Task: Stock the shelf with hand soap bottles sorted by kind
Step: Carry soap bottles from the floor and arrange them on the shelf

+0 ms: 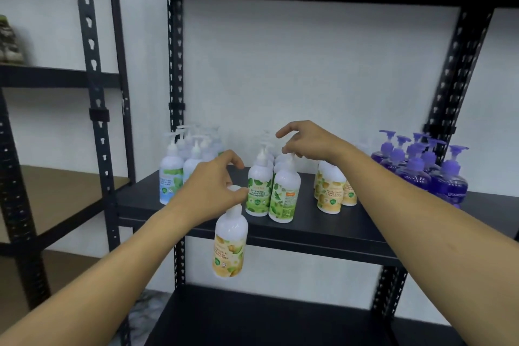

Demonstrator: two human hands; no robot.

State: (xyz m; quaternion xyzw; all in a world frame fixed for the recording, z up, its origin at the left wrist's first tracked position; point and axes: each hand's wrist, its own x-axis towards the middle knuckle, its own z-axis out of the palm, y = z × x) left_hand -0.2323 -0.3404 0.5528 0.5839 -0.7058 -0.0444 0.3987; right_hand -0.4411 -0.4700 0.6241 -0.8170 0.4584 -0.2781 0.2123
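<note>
Yellow-label soap bottle (229, 244) hanging from left hand (209, 185) fingers pinched on its pump, right hand (304, 142) fingers gripping green-label bottle (284, 194) pump

Surroundings, head view. A plain white wall (309, 64) fills the background. At left stands a neighbouring rack (89, 36) of dark metal, its upright pierced by a column of keyhole slots and carrying a small black clip (98, 114) about halfway up. Its upper dark shelf (42, 77) bears a blurred grey-green object (9, 42) at the frame edge, too indistinct to identify. Below it lies a brown board (64, 194), bare where visible. At bottom, a patch of grey-and-white marbled floor (148, 306) shows between the dark uprights
</note>
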